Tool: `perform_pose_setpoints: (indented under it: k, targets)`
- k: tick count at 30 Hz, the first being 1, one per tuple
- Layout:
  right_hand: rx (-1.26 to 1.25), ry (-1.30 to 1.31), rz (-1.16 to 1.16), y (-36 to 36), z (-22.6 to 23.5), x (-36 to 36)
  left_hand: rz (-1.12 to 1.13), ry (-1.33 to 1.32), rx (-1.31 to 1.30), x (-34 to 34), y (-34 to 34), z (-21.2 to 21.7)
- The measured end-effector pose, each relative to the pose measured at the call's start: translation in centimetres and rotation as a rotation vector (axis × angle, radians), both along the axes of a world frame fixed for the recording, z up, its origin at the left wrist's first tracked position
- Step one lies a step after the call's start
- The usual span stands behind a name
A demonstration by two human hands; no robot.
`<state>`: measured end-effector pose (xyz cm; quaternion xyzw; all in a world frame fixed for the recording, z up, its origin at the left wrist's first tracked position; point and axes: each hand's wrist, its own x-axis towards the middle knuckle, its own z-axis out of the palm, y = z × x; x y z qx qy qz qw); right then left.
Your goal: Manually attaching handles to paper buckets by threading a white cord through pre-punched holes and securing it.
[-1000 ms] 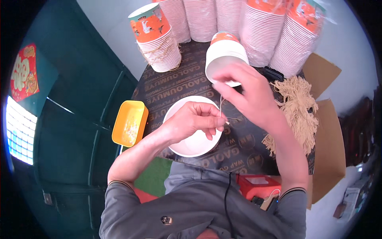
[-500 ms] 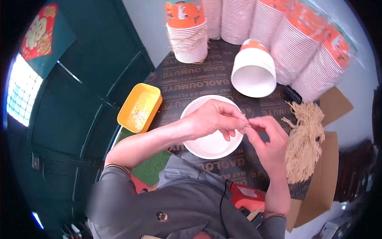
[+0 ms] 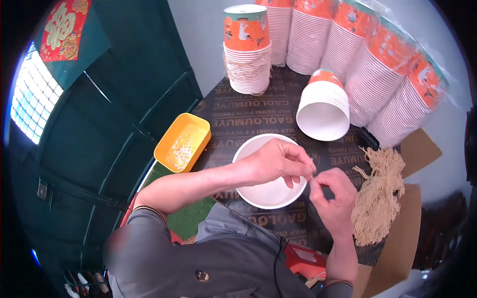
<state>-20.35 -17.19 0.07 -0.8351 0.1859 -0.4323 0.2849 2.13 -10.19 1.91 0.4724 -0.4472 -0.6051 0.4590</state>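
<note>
The left hand (image 3: 276, 161) is hovering at the centre of the frame, directly over a white paper bowl (image 3: 268, 191) that is sitting upright on the dark printed table covering (image 3: 238, 116). The thumb and forefinger of this hand are pinching narrowly together at its right edge; the other fingers are curling loosely downward over the bowl opening.

The right hand (image 3: 334, 196) is positioned just right of the bowl, centre right of the frame. Its thumb and forefinger are also closing narrowly, tip to tip with those of the left hand. Something thin and pale is being gripped between the two pinches, but it is too small to identify.

A bundle of tan string (image 3: 378, 196) is lying at the right of the frame, just beside the right hand, partly on the covering and partly on brown cardboard (image 3: 407, 233).

A short stack of white cups with orange print (image 3: 324, 104) is lying on its side above the right hand, its open mouth facing the camera. An upright stack of orange cups (image 3: 247, 49) is standing at upper centre. Tilted sleeves of wrapped cups (image 3: 367, 59) are leaning across the upper right.

A yellow tray (image 3: 183, 141) holding small pale pieces is resting at centre left, well apart from both hands.
</note>
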Motion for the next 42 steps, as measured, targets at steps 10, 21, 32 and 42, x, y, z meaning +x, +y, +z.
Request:
perform_pose_setpoints:
  k: [10, 21, 32, 42]
  targets:
    - [0.436, -0.024, 0.133, -1.9, -1.7, 0.0, 0.099, -0.374, -0.23, -0.8, 0.3, 0.2]
    - [0.587, -0.128, 0.21, -2.0, -3.5, 0.5, 0.101, -0.791, -0.497, -1.9, 1.0, 1.0]
    - [0.713, -0.06, 0.292, -1.9, -3.4, 0.6, 0.19, -1.191, -0.867, -2.7, 0.5, 0.9]
    - [0.784, -0.156, 0.347, -2.2, -3.1, 0.6, 0.21, -0.966, -0.686, -2.1, 0.6, 0.5]
